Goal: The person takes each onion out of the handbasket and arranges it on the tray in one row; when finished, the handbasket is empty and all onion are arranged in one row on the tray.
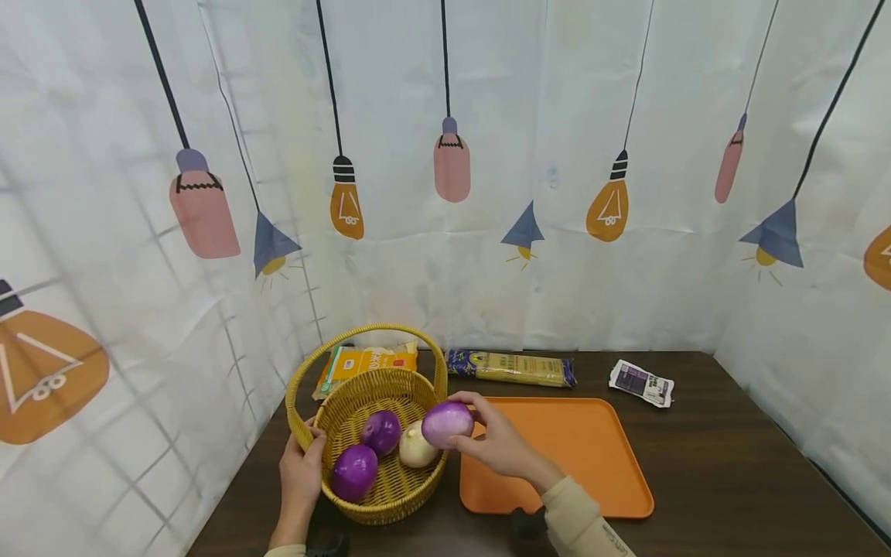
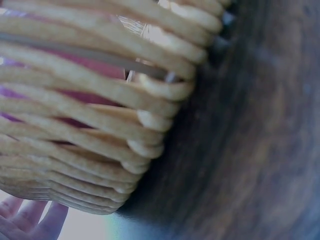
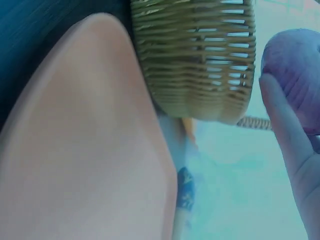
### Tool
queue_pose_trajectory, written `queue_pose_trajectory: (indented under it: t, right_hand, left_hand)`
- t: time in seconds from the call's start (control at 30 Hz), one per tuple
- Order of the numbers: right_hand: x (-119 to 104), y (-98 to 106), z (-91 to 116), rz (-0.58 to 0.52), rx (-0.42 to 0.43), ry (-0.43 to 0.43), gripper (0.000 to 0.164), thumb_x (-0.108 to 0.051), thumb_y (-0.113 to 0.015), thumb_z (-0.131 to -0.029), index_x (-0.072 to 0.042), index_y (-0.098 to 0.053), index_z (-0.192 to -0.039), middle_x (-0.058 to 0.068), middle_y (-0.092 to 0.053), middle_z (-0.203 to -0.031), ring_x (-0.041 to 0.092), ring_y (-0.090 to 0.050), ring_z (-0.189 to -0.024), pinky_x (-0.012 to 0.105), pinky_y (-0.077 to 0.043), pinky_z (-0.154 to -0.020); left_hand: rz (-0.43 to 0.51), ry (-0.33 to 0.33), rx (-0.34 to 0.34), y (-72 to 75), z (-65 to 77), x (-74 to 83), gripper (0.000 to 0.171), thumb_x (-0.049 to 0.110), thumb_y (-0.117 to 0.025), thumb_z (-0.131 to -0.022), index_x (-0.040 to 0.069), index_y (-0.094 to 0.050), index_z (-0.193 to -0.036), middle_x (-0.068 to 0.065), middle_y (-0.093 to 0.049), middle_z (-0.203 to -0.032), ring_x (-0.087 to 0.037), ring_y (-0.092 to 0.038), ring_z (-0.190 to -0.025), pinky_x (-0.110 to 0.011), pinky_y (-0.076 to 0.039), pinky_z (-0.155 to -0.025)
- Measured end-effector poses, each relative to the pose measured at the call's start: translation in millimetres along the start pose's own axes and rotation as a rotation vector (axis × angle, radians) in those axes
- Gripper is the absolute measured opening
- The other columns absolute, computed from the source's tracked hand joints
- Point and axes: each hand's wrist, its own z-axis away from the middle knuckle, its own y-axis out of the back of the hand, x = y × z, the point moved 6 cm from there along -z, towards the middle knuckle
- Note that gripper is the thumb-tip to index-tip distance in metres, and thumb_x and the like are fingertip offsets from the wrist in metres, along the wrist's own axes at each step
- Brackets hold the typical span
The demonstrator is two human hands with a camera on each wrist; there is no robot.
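My right hand (image 1: 497, 445) grips a pale purple onion (image 1: 447, 424) over the right rim of a yellow woven basket (image 1: 397, 510). In the right wrist view, a finger lies along the side of that onion (image 3: 295, 70). My left hand (image 1: 301, 472) holds the basket's left rim at the foot of its arched handle (image 1: 376, 328). Inside the basket lie a purple onion (image 1: 355, 472) at the front left, another purple onion (image 1: 380, 432) behind it and a white onion (image 1: 414, 449) on the right, partly covered by the held one.
An orange tray (image 1: 564, 456) lies right of the basket, under my right forearm. Along the back are a yellow-orange packet (image 1: 369, 359), a long blue-and-yellow packet (image 1: 515, 368) and a small white-and-purple pouch (image 1: 642, 383). A printed curtain (image 1: 404, 271) hangs behind the dark table (image 1: 731, 464).
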Motion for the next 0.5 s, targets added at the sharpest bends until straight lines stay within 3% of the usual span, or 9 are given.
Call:
queue_pose_trajectory:
  t: [0.23, 0.5]
  right_hand:
    - [8, 10, 7, -0.051, 0.049, 0.004, 0.056, -0.008, -0.069, -0.09, -0.01, -0.042, -0.138, 0.015, -0.045, -0.138, 0.038, -0.052, -0.121, 0.031, -0.057, -0.073]
    - [14, 18, 11, -0.071, 0.082, 0.002, 0.064, -0.002, -0.07, -0.087, -0.014, -0.043, -0.144, 0.015, -0.042, -0.144, 0.038, -0.05, -0.123, 0.032, -0.056, -0.076]
  left_hand:
    - [0.013, -0.004, 0.006, -0.3, 0.2, 0.4, 0.04, 0.024, -0.049, -0.101, 0.002, -0.049, -0.133, -0.027, -0.051, -0.132, -0.037, -0.046, -0.12, -0.053, -0.034, -0.099]
    - [0.014, -0.002, 0.007, -0.2, -0.1, 1.7, 0.035, 0.023, -0.05, -0.1, 0.001, -0.052, -0.127, -0.026, -0.05, -0.135, -0.036, -0.045, -0.122, -0.052, -0.033, -0.1]
